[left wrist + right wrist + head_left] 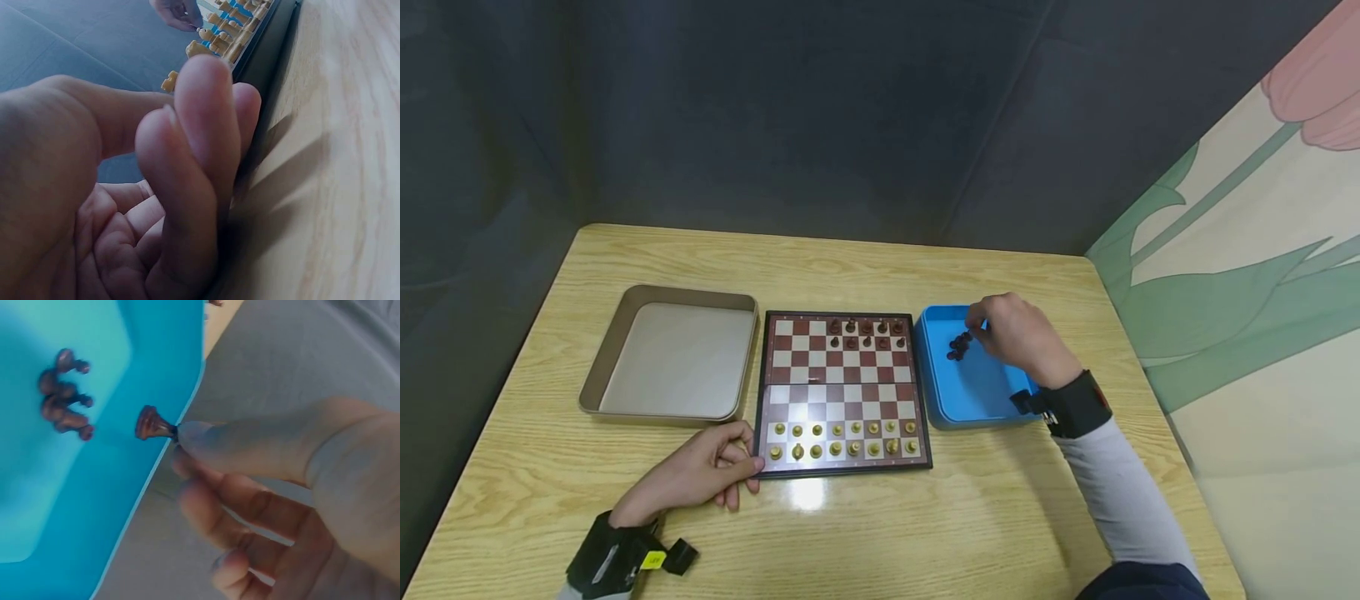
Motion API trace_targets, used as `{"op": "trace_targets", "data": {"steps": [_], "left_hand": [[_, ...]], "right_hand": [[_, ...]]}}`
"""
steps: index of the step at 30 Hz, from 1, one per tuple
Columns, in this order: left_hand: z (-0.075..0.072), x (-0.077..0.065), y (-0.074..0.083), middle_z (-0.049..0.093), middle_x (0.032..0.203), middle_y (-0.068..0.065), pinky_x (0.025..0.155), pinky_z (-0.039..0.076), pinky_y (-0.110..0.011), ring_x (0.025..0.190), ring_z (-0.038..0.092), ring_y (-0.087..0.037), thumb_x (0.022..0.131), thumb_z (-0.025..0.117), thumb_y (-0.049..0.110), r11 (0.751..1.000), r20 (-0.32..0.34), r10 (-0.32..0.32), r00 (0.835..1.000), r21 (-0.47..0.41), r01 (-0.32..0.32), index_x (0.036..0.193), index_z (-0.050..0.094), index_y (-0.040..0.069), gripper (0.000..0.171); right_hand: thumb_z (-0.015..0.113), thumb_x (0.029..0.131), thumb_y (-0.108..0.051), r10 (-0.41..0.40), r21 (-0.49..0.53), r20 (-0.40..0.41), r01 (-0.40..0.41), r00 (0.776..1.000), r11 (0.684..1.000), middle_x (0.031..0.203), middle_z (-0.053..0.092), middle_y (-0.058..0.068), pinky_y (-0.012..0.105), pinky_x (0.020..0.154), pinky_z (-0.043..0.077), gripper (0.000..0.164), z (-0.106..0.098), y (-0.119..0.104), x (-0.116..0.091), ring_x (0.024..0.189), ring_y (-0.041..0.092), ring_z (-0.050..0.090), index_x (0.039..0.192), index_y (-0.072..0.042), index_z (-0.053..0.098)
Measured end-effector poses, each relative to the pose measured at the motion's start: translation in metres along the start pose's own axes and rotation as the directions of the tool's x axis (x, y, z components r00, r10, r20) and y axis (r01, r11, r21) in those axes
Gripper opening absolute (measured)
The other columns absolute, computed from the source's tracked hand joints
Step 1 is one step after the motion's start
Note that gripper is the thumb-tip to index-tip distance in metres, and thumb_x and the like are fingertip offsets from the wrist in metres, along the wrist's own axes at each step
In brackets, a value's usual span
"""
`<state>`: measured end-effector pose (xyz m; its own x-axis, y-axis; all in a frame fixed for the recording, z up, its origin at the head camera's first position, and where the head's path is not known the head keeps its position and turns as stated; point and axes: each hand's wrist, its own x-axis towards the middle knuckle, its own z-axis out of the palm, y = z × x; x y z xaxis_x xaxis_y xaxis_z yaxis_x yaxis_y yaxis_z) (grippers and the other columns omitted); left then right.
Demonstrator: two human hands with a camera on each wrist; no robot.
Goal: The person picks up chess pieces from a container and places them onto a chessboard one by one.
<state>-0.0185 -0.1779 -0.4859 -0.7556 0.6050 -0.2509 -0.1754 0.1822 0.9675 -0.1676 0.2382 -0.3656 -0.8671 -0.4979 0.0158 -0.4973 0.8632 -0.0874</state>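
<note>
The right hand (1021, 337) is over the blue tray (977, 400), pinching a dark brown chess piece (151, 425) by its top between thumb and index finger. Its round base points away from the fingertips. Several more dark pieces (65, 397) lie in a cluster on the tray's floor. At the near left corner of the chessboard (842, 389), the left hand (703, 468) grips the edge, thumb on top and other fingers curled at the side. Gold pieces (836, 448) stand in two rows on the near side; dark pieces (867, 327) occupy the far right squares.
To the board's left stands a shallow beige metal tray (741, 367) with raised walls. The blue tray sits close against the board's right side. A dark curtain (820, 125) hangs behind the wooden table (865, 542), and a flower-patterned cloth (1247, 308) lies along the right.
</note>
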Motion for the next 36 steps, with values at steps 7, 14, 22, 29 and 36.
{"op": "trace_targets", "data": {"steps": [7, 14, 22, 29, 36], "left_hand": [[-0.001, 0.000, -0.002, 0.064, 0.072, -0.013, 0.038, 0.046, -0.039, 0.047, 0.057, -0.030, 0.086, 0.054, 0.024, 1.000, 0.001, -0.004, 1.000, -0.002, 0.004, 0.095, 0.039, 0.000, 0.030], [0.000, -0.001, 0.000, 0.064, 0.073, -0.013, 0.038, 0.046, -0.040, 0.047, 0.057, -0.030, 0.087, 0.054, 0.023, 1.000, 0.000, 0.005, 1.000, -0.004, -0.005, 0.096, 0.039, -0.001, 0.029], [0.000, -0.001, 0.002, 0.064, 0.073, -0.013, 0.037, 0.046, -0.039, 0.046, 0.057, -0.030, 0.087, 0.054, 0.023, 1.000, 0.003, 0.008, 1.000, 0.003, -0.008, 0.095, 0.040, 0.000, 0.029], [0.000, -0.002, 0.003, 0.064, 0.073, -0.013, 0.037, 0.046, -0.039, 0.047, 0.057, -0.030, 0.086, 0.054, 0.024, 1.000, 0.001, 0.005, 1.000, 0.010, -0.005, 0.095, 0.040, -0.001, 0.030], [0.001, -0.002, 0.002, 0.064, 0.072, -0.012, 0.038, 0.046, -0.039, 0.047, 0.057, -0.029, 0.086, 0.054, 0.025, 1.000, -0.004, -0.002, 1.000, 0.008, 0.002, 0.096, 0.040, 0.000, 0.029]], "right_hand": [[0.068, 0.073, -0.012, -0.066, 0.053, -0.075, 0.070, 0.995, 0.996, 0.081, 0.060, -0.004, 0.025, 0.052, 0.047, 0.014, -0.012, -0.016, 0.003, 0.066, 0.007, 0.052, 0.086, -0.015, 0.065], [0.069, 0.073, -0.013, -0.144, 0.058, -0.104, 0.150, 0.984, 0.987, 0.079, 0.059, -0.007, 0.022, 0.051, 0.044, 0.015, -0.020, -0.035, 0.015, 0.066, 0.006, 0.051, 0.087, -0.016, 0.065], [0.064, 0.078, -0.014, -0.224, 0.044, -0.138, 0.232, 0.965, 0.972, 0.087, 0.060, -0.005, 0.022, 0.053, 0.044, 0.013, -0.021, -0.055, 0.030, 0.071, 0.007, 0.054, 0.091, -0.019, 0.065], [0.063, 0.079, -0.014, -0.281, 0.036, -0.149, 0.289, 0.948, 0.957, 0.088, 0.059, -0.006, 0.020, 0.056, 0.041, 0.014, -0.019, -0.072, 0.043, 0.072, 0.004, 0.050, 0.091, -0.021, 0.063], [0.063, 0.079, -0.016, -0.295, 0.048, -0.125, 0.302, 0.947, 0.952, 0.085, 0.059, -0.007, 0.020, 0.054, 0.042, 0.011, -0.017, -0.086, 0.055, 0.070, 0.004, 0.051, 0.089, -0.021, 0.063]]}}
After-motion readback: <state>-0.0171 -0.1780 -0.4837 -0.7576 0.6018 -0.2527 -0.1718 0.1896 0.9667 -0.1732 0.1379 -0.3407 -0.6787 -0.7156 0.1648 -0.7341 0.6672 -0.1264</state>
